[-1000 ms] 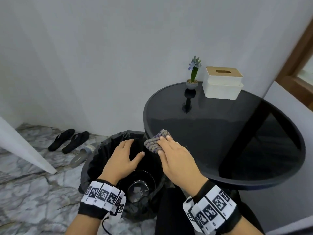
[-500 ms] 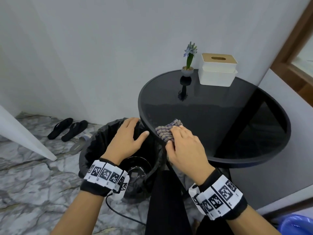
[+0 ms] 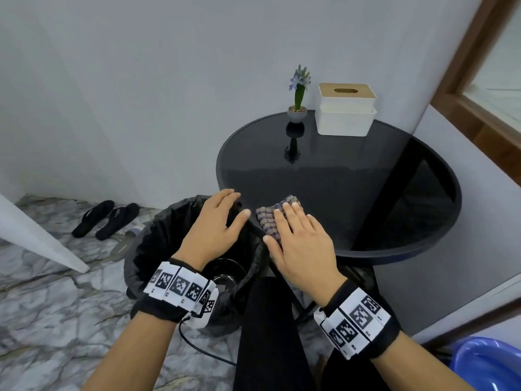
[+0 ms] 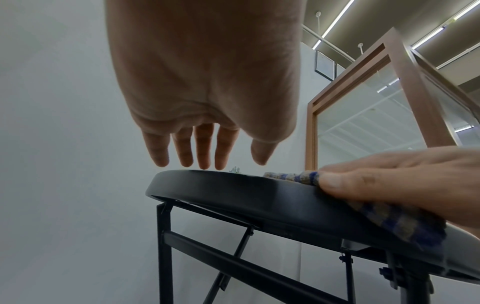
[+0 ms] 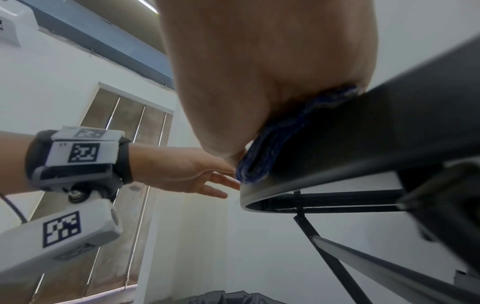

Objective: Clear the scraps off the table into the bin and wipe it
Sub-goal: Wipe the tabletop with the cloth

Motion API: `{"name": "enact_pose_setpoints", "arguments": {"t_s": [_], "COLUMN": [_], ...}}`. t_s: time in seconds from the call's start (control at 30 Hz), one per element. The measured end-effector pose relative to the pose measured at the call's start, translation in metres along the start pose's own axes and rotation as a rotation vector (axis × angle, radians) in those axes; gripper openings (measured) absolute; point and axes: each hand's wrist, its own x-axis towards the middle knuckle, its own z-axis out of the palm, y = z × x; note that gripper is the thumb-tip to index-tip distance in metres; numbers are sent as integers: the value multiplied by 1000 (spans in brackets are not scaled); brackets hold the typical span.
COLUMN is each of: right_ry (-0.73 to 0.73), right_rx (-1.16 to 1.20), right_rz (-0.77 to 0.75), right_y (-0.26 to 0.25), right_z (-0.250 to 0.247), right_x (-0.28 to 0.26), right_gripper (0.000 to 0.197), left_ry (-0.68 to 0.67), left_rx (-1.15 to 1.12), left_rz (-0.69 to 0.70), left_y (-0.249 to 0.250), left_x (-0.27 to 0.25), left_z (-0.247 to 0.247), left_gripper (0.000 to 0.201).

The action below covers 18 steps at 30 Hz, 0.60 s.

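A checked blue-and-beige cloth (image 3: 267, 218) lies on the near-left edge of the round black table (image 3: 352, 179). My right hand (image 3: 298, 235) presses flat on it with straight fingers. In the left wrist view the cloth (image 4: 293, 176) drapes over the table rim (image 4: 233, 189) under that hand (image 4: 389, 179). My left hand (image 3: 217, 221) is open and empty above the black-lined bin (image 3: 158, 244), its fingertips at the rim. The bin stands on the floor against the table's left side, with a clear glass-like object (image 3: 225, 273) at its bottom. I see no scraps on the tabletop.
A white tissue box (image 3: 346, 108) and a small potted plant (image 3: 298, 108) stand at the table's far edge by the wall. Black slippers (image 3: 104, 218) lie on the marble floor at left. A blue basin (image 3: 490, 362) is at bottom right. My black-trousered leg (image 3: 267, 334) is beside the bin.
My right hand slid the cloth from the rim above the bin a little inward onto the table. My left hand moved from over the bin up to the table's rim.
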Motion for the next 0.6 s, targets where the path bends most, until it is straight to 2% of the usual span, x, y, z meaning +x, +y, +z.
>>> {"name": "enact_pose_setpoints", "arguments": {"t_s": [0.37,0.6], "right_ry": [35,44], "right_rx": [-9,-17], "right_rz": [-4,76], "right_y": [38,73], "right_z": [-9,-21], "right_x": [-35,-55], "right_gripper": [53,55], "left_ry": [-3,-4], "left_rx": [23,13], "left_rz": [18,3], "left_y": [18,18], "left_x": [-2,-3], "left_z": [16,16], "left_gripper": [56,56]}}
